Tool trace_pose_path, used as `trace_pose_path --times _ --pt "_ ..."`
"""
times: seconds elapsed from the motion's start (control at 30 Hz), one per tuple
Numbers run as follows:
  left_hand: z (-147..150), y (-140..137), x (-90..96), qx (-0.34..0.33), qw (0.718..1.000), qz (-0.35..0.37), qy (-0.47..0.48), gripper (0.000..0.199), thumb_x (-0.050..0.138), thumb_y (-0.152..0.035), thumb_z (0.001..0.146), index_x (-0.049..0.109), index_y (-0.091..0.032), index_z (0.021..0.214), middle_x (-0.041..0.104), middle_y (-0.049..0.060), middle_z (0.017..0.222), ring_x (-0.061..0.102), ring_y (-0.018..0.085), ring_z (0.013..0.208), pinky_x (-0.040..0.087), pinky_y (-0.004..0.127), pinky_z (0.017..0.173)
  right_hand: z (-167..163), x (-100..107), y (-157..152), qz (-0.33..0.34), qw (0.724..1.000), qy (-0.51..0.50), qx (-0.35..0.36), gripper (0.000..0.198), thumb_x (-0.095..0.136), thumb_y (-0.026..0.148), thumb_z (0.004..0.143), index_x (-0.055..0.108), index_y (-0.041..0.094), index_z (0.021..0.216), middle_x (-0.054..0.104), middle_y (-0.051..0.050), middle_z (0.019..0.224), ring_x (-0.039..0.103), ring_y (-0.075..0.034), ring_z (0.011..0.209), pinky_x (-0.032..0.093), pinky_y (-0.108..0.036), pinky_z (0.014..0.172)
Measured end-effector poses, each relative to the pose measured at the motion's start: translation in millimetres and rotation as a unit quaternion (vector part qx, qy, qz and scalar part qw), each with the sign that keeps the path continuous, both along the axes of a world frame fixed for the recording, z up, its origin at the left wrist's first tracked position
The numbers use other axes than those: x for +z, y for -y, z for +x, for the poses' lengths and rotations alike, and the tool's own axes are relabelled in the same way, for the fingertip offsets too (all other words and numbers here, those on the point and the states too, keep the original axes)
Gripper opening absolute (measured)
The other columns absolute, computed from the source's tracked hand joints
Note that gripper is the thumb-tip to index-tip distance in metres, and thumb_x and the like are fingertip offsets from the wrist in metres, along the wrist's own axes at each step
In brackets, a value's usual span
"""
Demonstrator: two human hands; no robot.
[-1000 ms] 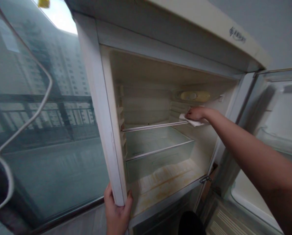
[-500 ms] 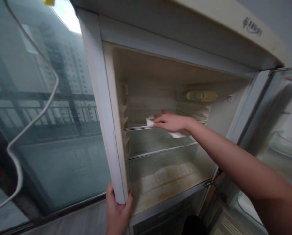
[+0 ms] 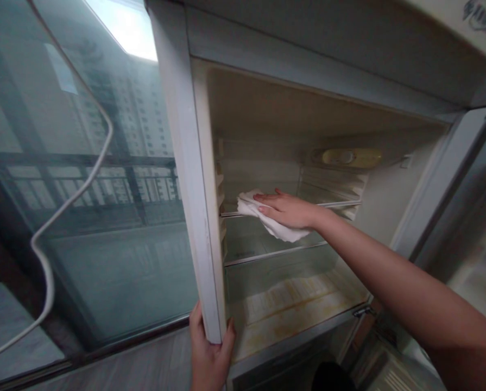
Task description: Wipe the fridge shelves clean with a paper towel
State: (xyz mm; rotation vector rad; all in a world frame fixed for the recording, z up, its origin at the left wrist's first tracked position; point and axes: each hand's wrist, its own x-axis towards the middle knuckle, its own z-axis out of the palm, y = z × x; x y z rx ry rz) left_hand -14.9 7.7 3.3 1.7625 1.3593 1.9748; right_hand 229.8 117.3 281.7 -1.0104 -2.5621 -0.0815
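We press a crumpled white cloth (image 3: 267,220) flat onto the upper glass shelf (image 3: 328,205) of the open, empty white refrigerator (image 3: 194,179), our right hand (image 3: 289,210) spread over it with fingers extended. Our left hand (image 3: 210,355) grips the lower front edge of the cabinet's left wall, fingers wrapped around it.
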Motion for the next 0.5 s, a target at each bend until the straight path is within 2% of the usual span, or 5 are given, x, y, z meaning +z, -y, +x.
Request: trace_pose_path --times 0.13,0.23,0.33,0.4,0.5 --pt "2 3 2.1 0.014 1.000 -0.017 0.006 0.063 0.069 -0.031 0.082 0.043 -0.021 0.139 0.056 0.011 0.125 0.058 0.027 0.119 0.047 0.044 0.105 -24 1 -9 -0.001 0.999 0.040 0.017 0.070 0.019 0.061 0.103 0.039 0.016 0.154 0.033 -0.014 0.160 0.031 -0.026 0.149 0.026 -0.048 0.124" --pt "3 6 3.6 0.013 0.999 -0.033 0.015 0.064 0.068 -0.033 0.083 0.043 -0.021 0.141 0.056 0.011 0.126 0.058 0.027 0.119 0.048 0.044 0.105 -49 6 -32 0.017 0.993 0.105 0.057 0.055 0.026 0.043 0.107 0.044 0.012 0.148 0.036 -0.016 0.158 0.032 -0.026 0.148 0.028 -0.049 0.123" --pt "4 7 4.5 0.022 0.999 -0.040 0.026 0.065 0.068 -0.035 0.082 0.045 -0.021 0.141 0.056 0.010 0.123 0.058 0.028 0.120 0.048 0.045 0.106 -74 15 -55 0.033 0.979 0.187 0.071 0.037 0.044 0.023 0.101 0.060 0.007 0.131 0.051 -0.020 0.146 0.042 -0.027 0.143 0.029 -0.045 0.122" --pt "6 7 4.9 0.029 0.998 -0.043 0.035 0.064 0.067 -0.037 0.082 0.046 -0.020 0.141 0.057 0.011 0.121 0.055 0.030 0.124 0.046 0.047 0.107 -88 19 -66 0.016 0.977 0.196 0.082 0.031 0.051 0.018 0.096 0.067 0.011 0.121 0.060 -0.015 0.139 0.047 -0.024 0.139 0.030 -0.040 0.121" --pt "7 4 4.5 0.034 0.999 -0.034 0.026 0.065 0.066 -0.037 0.082 0.045 -0.021 0.142 0.058 0.014 0.125 0.054 0.033 0.128 0.045 0.052 0.108 -99 21 -79 -0.015 0.987 0.123 0.098 0.031 0.052 0.020 0.095 0.069 0.019 0.122 0.065 -0.006 0.134 0.051 -0.019 0.135 0.036 -0.034 0.116"
